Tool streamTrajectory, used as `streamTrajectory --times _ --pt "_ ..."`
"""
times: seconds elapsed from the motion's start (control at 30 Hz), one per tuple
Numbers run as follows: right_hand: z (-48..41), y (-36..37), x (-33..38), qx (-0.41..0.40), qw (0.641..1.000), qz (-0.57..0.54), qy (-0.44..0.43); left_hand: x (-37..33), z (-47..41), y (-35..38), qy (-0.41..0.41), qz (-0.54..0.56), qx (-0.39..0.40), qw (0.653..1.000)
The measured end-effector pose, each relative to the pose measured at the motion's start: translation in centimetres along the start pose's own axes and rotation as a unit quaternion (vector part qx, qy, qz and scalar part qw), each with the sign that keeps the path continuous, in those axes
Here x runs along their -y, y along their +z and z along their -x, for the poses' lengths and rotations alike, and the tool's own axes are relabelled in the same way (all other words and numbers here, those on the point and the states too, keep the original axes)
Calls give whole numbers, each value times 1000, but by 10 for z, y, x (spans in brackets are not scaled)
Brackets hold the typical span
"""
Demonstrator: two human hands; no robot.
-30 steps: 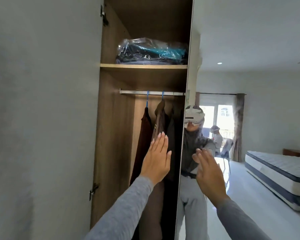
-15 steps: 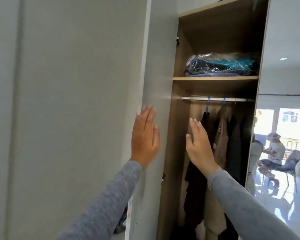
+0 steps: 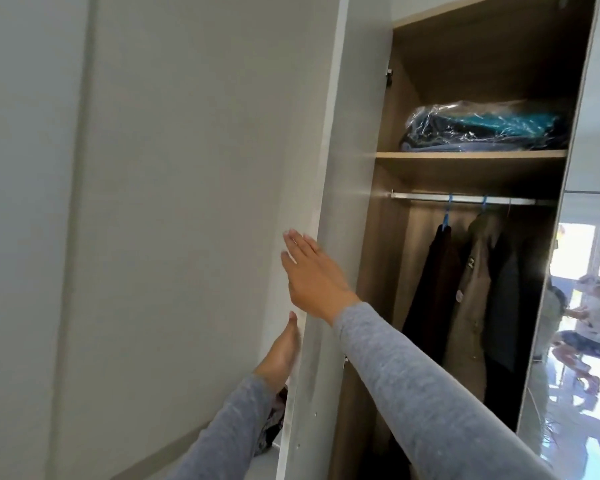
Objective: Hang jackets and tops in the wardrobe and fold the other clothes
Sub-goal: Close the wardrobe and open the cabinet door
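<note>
- Right hand (image 3: 314, 275): flat, fingers straight, holding nothing; laid across the free edge of the door (image 3: 340, 168).
- Left hand (image 3: 280, 348): lower, on the far side of that edge; fingers straight as far as shown, part hidden, nothing held.
- Door: stood swung out, seen almost edge-on.
- Jackets (image 3: 475, 289): three, on blue hangers on the rail (image 3: 430, 196) inside the wardrobe (image 3: 385, 254), touching one another.
- Shelf (image 3: 465, 155): bore one plastic-wrapped bundle (image 3: 482, 128).
- Dark cloth (image 3: 274, 420): low behind the door; kind unclear.
- Hazard, judged: left fingers could be nipped if the door swung while both hands straddled its edge.
- Hazard, judged: a hard push might knock the door against the wall panel.
- Hazard, judged: closing it could trap the nearest jacket.
</note>
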State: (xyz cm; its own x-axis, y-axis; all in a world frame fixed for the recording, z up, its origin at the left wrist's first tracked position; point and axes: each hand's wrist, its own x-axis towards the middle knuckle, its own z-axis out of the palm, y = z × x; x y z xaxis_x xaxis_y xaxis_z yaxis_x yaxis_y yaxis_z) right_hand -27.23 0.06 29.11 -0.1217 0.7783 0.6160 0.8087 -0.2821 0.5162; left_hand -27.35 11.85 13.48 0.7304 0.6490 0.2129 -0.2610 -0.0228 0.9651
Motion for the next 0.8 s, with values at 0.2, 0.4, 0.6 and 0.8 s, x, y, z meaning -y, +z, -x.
streamTrajectory --times 0.2,0.4,0.6,0.8 --pt "41 20 -25 -16 990 134 41 -18 40 68 37 -30 48 998" --pt "104 28 -83 -31 992 106 65 19 50 144 133 -45 36 989" --pt "169 49 -157 -48 990 68 116 47 30 216 224 -149 42 962" --pt "210 69 -226 -56 984 50 163 59 -23 271 311 -223 47 923"
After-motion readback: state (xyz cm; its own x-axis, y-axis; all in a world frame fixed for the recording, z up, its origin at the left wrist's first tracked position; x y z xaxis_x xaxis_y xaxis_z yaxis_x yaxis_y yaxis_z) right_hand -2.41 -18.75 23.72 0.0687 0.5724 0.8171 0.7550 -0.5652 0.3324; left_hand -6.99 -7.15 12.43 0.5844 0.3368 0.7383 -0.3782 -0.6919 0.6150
